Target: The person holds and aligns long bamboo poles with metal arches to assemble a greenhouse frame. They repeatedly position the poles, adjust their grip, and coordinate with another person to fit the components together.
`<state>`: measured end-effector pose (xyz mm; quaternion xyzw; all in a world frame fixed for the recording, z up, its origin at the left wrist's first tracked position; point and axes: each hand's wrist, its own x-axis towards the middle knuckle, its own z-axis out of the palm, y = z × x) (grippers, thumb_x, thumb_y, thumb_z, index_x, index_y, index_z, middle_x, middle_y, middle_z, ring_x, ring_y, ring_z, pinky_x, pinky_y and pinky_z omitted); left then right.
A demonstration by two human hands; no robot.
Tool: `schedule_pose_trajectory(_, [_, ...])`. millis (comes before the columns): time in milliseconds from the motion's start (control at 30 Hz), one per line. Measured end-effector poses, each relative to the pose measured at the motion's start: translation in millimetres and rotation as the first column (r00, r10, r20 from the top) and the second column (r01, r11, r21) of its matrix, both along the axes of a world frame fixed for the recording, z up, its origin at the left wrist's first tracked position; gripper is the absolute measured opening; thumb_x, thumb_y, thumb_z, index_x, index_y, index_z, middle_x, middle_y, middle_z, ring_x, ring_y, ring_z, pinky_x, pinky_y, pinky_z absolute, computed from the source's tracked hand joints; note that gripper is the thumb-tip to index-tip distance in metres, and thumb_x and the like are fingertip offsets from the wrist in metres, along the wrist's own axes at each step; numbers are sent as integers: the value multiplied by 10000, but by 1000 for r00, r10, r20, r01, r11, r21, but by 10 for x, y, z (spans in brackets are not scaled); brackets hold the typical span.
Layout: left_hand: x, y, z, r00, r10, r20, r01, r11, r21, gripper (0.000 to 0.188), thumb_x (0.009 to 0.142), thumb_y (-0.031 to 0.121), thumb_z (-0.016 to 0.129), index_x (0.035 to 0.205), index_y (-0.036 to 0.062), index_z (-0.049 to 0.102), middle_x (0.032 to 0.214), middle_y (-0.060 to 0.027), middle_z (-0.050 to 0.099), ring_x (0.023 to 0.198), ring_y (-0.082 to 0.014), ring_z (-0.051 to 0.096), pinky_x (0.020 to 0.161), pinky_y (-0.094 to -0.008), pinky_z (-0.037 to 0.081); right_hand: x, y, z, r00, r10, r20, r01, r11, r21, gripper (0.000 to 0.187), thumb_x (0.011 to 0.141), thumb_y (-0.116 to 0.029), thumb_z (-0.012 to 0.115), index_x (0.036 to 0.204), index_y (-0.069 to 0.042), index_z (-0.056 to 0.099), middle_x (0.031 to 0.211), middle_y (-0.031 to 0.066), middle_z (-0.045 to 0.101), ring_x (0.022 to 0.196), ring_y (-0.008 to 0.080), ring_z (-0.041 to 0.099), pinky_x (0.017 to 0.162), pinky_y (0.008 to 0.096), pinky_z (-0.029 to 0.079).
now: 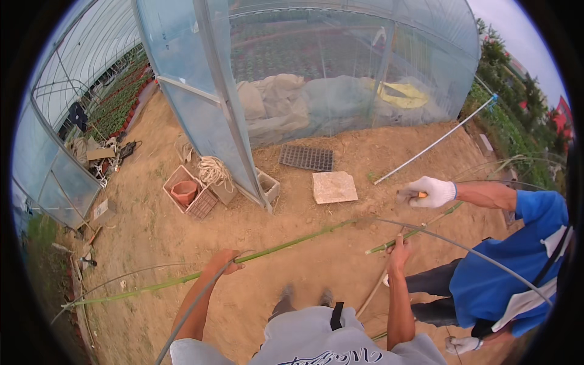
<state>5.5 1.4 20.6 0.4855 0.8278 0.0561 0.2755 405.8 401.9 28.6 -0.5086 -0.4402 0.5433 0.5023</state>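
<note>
I see the left grip (228, 261) wrapped round a long green pole (298, 238) that runs out on both sides of it. The right grip (399, 252) curls round a shorter green pole (383, 247), one end just left of it. I judge both poles light, springy and fairly smooth; I'd favour a mid-length hold, where they should whip least.

Translucent greenhouse walls (435, 67) border brown earth (143, 234) under pale sky (517, 27).

Head-worn fisheye view, facing downward
</note>
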Motion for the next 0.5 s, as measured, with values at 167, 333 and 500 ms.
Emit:
schedule_pose_trajectory(167, [-66, 28, 5, 999, 14, 47, -13, 1000, -20, 394, 776, 364, 708, 1016, 55, 662, 878, -189, 663, 868, -376, 629, 765, -450, 489, 9, -249, 42, 979, 185, -87, -189, 981, -35, 272, 1007, -255, 512, 817, -61, 527, 604, 4, 498, 455, 92, 450, 426, 243, 333])
schedule_pose_trajectory(333, [12, 67, 73, 999, -18, 34, 18, 1000, -3, 394, 773, 373, 711, 1016, 67, 664, 888, -182, 663, 860, -359, 632, 763, -434, 493, 83, -401, 32, 964, 253, -87, -258, 965, -48, 310, 1008, -269, 514, 804, -48, 587, 628, 12, 536, 474, 86, 466, 456, 230, 343])
schedule_pose_trajectory(500, [65, 107, 159, 999, -10, 52, 11, 1000, -19, 456, 765, 399, 720, 1059, 59, 646, 871, -188, 667, 866, -374, 639, 763, -451, 499, 99, -514, -8, 929, 348, -123, -360, 927, -99, 311, 1007, -264, 517, 838, -23, 619, 684, 46, 601, 517, 94, 494, 486, 246, 378])
